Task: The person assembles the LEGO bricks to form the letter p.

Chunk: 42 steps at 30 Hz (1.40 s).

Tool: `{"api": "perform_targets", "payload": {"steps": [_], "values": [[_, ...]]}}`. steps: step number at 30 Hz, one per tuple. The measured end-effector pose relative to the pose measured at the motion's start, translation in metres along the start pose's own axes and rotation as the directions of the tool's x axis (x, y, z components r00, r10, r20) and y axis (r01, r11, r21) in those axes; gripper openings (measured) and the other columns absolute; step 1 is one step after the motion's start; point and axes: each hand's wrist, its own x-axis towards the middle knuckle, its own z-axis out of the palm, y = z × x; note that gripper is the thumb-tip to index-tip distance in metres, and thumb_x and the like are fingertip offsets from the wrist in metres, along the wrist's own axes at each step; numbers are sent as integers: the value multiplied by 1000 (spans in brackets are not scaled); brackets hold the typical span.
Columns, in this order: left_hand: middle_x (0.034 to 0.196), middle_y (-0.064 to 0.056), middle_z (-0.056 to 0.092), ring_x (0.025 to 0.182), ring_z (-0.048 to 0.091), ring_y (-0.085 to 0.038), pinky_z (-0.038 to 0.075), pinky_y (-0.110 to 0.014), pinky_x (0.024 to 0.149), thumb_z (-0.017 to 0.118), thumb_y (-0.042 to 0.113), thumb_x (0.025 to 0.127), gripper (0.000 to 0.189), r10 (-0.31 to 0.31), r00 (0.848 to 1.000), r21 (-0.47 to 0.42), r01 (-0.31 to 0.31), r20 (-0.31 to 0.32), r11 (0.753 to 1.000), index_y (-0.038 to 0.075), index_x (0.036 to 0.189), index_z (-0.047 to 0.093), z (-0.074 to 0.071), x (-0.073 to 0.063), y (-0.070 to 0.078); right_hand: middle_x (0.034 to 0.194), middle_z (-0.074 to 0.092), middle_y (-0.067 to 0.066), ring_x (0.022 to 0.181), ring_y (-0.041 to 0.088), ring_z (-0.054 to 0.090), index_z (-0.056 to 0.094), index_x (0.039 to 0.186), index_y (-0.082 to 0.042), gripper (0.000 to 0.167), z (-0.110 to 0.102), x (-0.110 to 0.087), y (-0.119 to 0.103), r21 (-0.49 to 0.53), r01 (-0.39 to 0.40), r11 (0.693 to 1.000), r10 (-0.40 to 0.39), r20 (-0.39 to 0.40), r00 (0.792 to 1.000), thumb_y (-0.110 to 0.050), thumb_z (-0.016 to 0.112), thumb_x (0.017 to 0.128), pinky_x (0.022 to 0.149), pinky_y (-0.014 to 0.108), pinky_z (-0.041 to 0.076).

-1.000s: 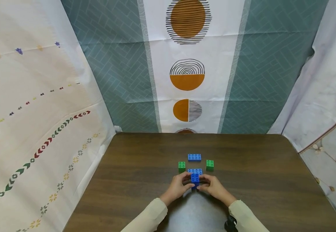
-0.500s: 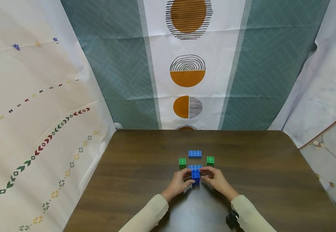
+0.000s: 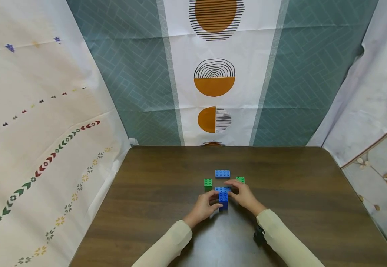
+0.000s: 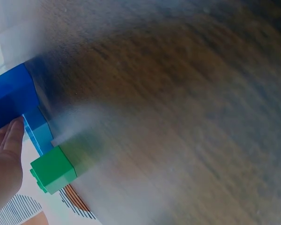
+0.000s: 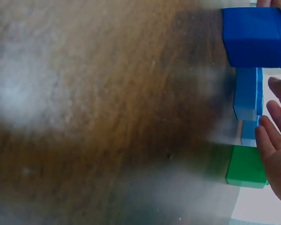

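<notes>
the dark blue brick stack (image 3: 223,200) stands upright about midway between the table's left and right edges, well back from the far edge. the left hand (image 3: 204,205) holds it, thumb and fingers pinching its side. the right hand (image 3: 245,195) holds nothing that shows: its thumb and fingers are spread, reaching past the stack beside the lighter blue brick (image 3: 221,189). whether a fingertip touches that brick, i cannot tell.

the step in hand seems to be steadying the stack while the right hand works at the bricks behind it. to do it well, the left pinch should be light and level, low on the flat walls, since a tall narrow shape probably tips easily. the right fingers would do best to close squarely on smooth sides rather than on the knobs, and to mind the right green brick (image 3: 240,180), which they partly cover.

the lighter blue brick is a long, low oblong just behind the stack, towards the table's far edge; the far blue brick (image 3: 222,174) is another, nearer that edge. the left green brick (image 3: 208,182) is squarish, on the side of the table's left edge. all look like glossy moulded plastic with round studs. the table (image 3: 166,167) has dark brown wood grain, a dull sheen and rounded far corners. beyond its far edge hangs creased teal and white cloth (image 3: 140,74).
</notes>
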Motion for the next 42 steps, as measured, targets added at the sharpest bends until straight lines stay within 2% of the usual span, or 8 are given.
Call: {"api": "perform_targets", "payload": {"steps": [7, 14, 20, 27, 36, 42], "values": [[113, -15, 66, 106, 64, -24, 53, -24, 87, 71, 3, 85, 35, 0, 1000, 4, 0, -8, 1000, 1, 119, 60, 1, -2, 2, 119, 63, 16, 114, 35, 57, 67, 116, -1, 39, 9, 0, 0, -66, -4, 998, 5, 17, 1000, 11, 70, 80, 98, 52, 45], [114, -15, 66, 107, 64, -24, 52, -23, 87, 71, 3, 86, 36, -1, 1000, 18, 2, -10, 1000, 1, 120, 60, 1, -1, 4, 118, 63, 16, 113, 36, 58, 66, 117, 0, 41, 14, -1, 2, -71, 10, 997, -11, -3, 1000, 13, 70, 79, 95, 52, 47], [114, -13, 66, 107, 64, -22, 52, -23, 88, 70, 4, 87, 35, -14, 1000, 24, 14, -3, 1000, 2, 120, 60, 1, -1, 4, 119, 62, 16, 115, 36, 56, 65, 118, -1, 41, 18, -2, 7, -95, -17, 995, 16, -3, 1000, 12, 70, 79, 96, 52, 46], [114, -14, 65, 107, 64, -22, 53, -25, 88, 69, 4, 87, 35, -2, 1000, 25, 2, 5, 1000, 1, 121, 59, 0, -3, 5, 117, 63, 13, 115, 35, 56, 66, 118, -3, 40, 18, -4, 8, -70, -36, 997, 35, -19, 999, 10, 70, 81, 98, 52, 45], [113, -14, 66, 106, 64, -24, 53, -25, 88, 71, 3, 86, 33, -7, 1000, 4, 7, -9, 1000, 1, 117, 61, 1, 0, 3, 113, 66, 12, 109, 33, 60, 67, 114, -2, 37, 8, -4, -4, -61, 36, 997, -39, -49, 998, 10, 72, 79, 93, 51, 48], [113, -14, 66, 106, 64, -24, 53, -26, 88, 71, 3, 86, 33, -17, 1000, 2, 17, -12, 1000, 1, 117, 61, 0, 0, 2, 115, 66, 12, 112, 34, 59, 68, 115, -5, 35, -7, -3, -12, -52, 27, 998, -30, -43, 999, 2, 74, 82, 91, 51, 50]]}}
